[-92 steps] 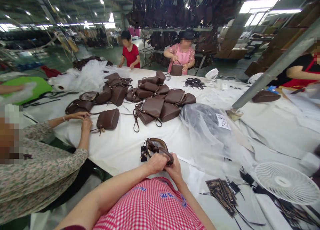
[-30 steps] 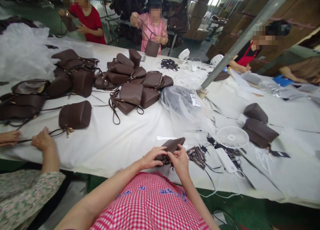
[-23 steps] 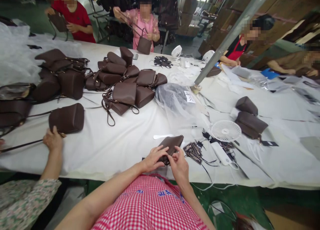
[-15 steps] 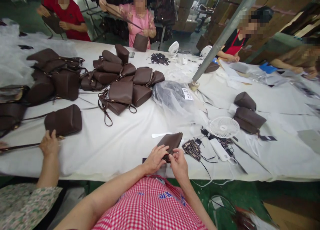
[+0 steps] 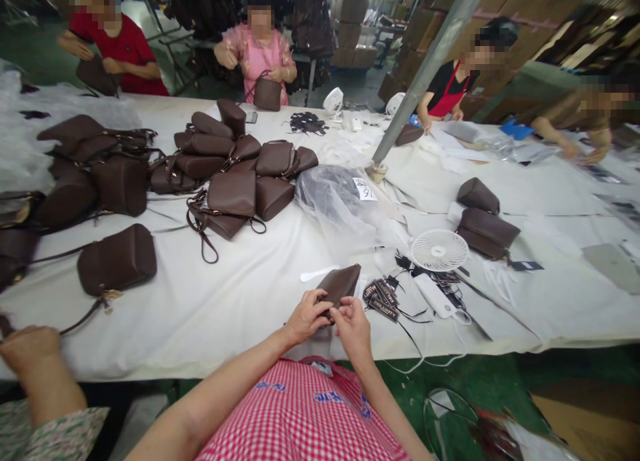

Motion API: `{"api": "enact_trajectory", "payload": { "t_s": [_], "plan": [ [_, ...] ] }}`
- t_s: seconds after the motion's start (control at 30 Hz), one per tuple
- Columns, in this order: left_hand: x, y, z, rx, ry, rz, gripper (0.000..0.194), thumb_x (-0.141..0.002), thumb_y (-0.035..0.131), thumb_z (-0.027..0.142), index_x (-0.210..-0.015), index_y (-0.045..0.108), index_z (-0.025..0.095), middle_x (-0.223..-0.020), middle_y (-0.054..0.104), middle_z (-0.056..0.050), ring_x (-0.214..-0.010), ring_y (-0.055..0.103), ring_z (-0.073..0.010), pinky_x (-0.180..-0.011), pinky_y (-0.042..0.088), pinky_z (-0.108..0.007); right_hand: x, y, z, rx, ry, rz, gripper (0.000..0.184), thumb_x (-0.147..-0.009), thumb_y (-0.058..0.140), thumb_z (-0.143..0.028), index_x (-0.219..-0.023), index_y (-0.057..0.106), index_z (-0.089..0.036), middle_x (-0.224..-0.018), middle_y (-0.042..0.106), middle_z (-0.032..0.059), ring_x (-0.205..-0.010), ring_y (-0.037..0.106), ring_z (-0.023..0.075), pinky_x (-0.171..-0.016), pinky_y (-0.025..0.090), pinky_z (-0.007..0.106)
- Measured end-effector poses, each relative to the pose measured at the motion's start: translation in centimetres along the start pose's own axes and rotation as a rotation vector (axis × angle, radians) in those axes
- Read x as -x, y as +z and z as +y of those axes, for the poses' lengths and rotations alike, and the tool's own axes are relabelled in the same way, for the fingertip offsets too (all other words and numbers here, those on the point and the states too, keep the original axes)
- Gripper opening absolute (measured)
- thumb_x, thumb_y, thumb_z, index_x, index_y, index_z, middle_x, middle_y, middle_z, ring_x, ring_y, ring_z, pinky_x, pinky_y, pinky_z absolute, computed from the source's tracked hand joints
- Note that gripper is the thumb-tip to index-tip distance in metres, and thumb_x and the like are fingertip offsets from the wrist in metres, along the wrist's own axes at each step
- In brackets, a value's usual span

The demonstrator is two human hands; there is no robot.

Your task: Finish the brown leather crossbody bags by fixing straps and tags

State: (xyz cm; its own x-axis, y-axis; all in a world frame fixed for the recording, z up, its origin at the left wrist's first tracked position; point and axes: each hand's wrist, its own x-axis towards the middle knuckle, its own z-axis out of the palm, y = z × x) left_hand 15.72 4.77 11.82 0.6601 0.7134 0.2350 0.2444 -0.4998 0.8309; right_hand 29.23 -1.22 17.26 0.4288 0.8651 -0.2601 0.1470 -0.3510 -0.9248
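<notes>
A small brown handbag (image 5: 343, 282) lies tilted on the white-covered table, close in front of my apron. My left hand (image 5: 306, 317) is closed on its near left edge, fingers curled over the top. My right hand (image 5: 353, 324) pinches at the bag's near edge, thumb and fingertips close to the left fingers; the small part between them is too hidden to name. Just beyond the bag lies a white strip (image 5: 319, 274). Black hang tags (image 5: 383, 299) with gold lettering and cords lie right of my right hand.
Piled brown handbags (image 5: 233, 193) spread across the left and middle. A wrapped bundle (image 5: 335, 197) sits near a slanted metal pole (image 5: 425, 81). A white fan (image 5: 440, 250) and two brown bags (image 5: 487, 231) are at right. A co-worker's hand (image 5: 33, 347) holds a strap at far left.
The view has swung right and down. The bag, earlier gaping with its lining showing, is turned with its smooth brown side up. My hands have shifted to its near edge.
</notes>
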Motion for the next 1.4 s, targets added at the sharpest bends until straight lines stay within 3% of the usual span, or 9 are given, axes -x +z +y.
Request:
{"api": "enact_trajectory", "payload": {
  "t_s": [0.3, 0.43, 0.6, 0.73, 0.8, 0.93, 1.13, 1.27, 1.4],
  "plan": [
    [-0.7, -1.0, 0.2, -0.011, 0.021, -0.113, 0.031, -0.087, 0.057, 0.037, -0.113, 0.065, 0.024, -0.118, 0.048, -0.009, -0.104, 0.050, -0.0214, -0.094, 0.044, -0.034, 0.8, -0.3, 0.7, -0.412, 0.282, 0.148, 0.053, -0.062, 0.074, -0.044, -0.100, 0.044, -0.022, -0.071, 0.063, -0.0037, -0.067, 0.070, 0.0203, -0.054, 0.058, 0.030],
    [-0.7, -0.9, 0.6, -0.014, 0.022, -0.103, 0.030, -0.087, 0.057, 0.037, -0.113, 0.065, 0.024, -0.118, 0.048, -0.009, -0.104, 0.050, -0.0211, -0.095, 0.044, -0.034, 0.0, -0.9, 1.2, -0.222, 0.171, 0.065, 0.048, -0.067, 0.069, -0.048, -0.103, 0.050, -0.021, -0.068, 0.064, -0.0020, -0.062, 0.069, 0.0217, -0.051, 0.058, 0.033],
    [-0.5, -1.0, 0.2, -0.010, 0.006, -0.091, 0.028, -0.086, 0.059, 0.038, -0.109, 0.066, 0.023, -0.119, 0.049, -0.009, -0.106, 0.050, -0.0219, -0.096, 0.044, -0.035, -1.1, -2.3, 0.4, -0.010, 0.021, -0.031, 0.021, -0.071, 0.064, -0.041, -0.076, 0.059, -0.022, -0.061, 0.064, 0.0002, -0.055, 0.064, 0.0197, -0.050, 0.053, 0.031],
    [-0.4, -0.9, 0.1, 0.031, 0.013, -0.078, 0.032, -0.085, 0.061, 0.040, -0.110, 0.065, 0.021, -0.117, 0.050, -0.009, -0.108, 0.050, -0.0222, -0.096, 0.044, -0.034, -1.3, -3.1, -0.9, 0.211, -0.222, -0.269, 0.011, -0.076, 0.058, -0.032, -0.071, 0.060, -0.022, -0.061, 0.062, -0.0015, -0.054, 0.059, 0.0149, -0.054, 0.048, 0.026],
    [-0.3, -0.9, 0.1, 0.045, 0.032, -0.067, 0.036, -0.086, 0.059, 0.042, -0.114, 0.063, 0.021, -0.117, 0.052, -0.010, -0.110, 0.051, -0.0223, -0.097, 0.043, -0.035, -1.5, -3.1, -1.2, 0.228, -0.195, -0.316, 0.014, -0.079, 0.053, -0.032, -0.072, 0.060, -0.022, -0.053, 0.058, -0.0039, -0.048, 0.056, 0.0143, -0.051, 0.045, 0.025],
    [0.2, -0.5, -0.1, -0.021, 0.018, -0.018, 0.042, -0.090, 0.053, 0.041, -0.127, 0.055, 0.022, -0.127, 0.051, -0.012, -0.118, 0.047, -0.0250, -0.103, 0.039, -0.044, -2.1, -2.4, -1.0, 0.176, -0.157, -0.210, 0.018, -0.077, 0.056, -0.037, -0.071, 0.062, -0.021, -0.059, 0.060, -0.0012, -0.055, 0.057, 0.0160, -0.053, 0.045, 0.026],
    [1.5, 1.5, -0.4, -0.007, -0.009, -0.007, 0.072, -0.088, 0.056, 0.037, -0.147, 0.021, 0.017, -0.152, 0.024, -0.020, -0.141, 0.021, -0.0312, -0.113, 0.024, -0.056, -2.1, -1.8, -0.4, 0.034, -0.124, -0.145, 0.025, -0.074, 0.062, -0.046, -0.075, 0.064, -0.020, -0.064, 0.059, 0.0003, -0.058, 0.055, 0.0164, -0.052, 0.047, 0.027],
    [1.1, 3.2, 0.1, 0.054, -0.081, 0.104, 0.075, -0.079, 0.068, 0.037, -0.140, 0.030, 0.016, -0.150, 0.026, -0.022, -0.141, 0.024, -0.0335, -0.112, 0.025, -0.058, -2.0, -1.8, 0.2, -0.091, -0.048, -0.121, 0.039, -0.068, 0.067, -0.057, -0.079, 0.060, -0.019, -0.064, 0.060, -0.0001, -0.058, 0.058, 0.0164, -0.048, 0.048, 0.026],
    [1.1, 4.1, 0.7, 0.183, -0.206, 0.264, 0.056, -0.078, 0.064, 0.022, -0.129, 0.040, 0.018, -0.143, 0.038, -0.017, -0.135, 0.036, -0.0295, -0.111, 0.032, -0.054, -1.5, -1.3, -0.1, -0.152, 0.004, -0.196, 0.043, -0.061, 0.075, -0.055, -0.073, 0.059, -0.018, -0.062, 0.061, -0.0008, -0.056, 0.061, 0.0150, -0.049, 0.050, 0.024]
  ]
}}
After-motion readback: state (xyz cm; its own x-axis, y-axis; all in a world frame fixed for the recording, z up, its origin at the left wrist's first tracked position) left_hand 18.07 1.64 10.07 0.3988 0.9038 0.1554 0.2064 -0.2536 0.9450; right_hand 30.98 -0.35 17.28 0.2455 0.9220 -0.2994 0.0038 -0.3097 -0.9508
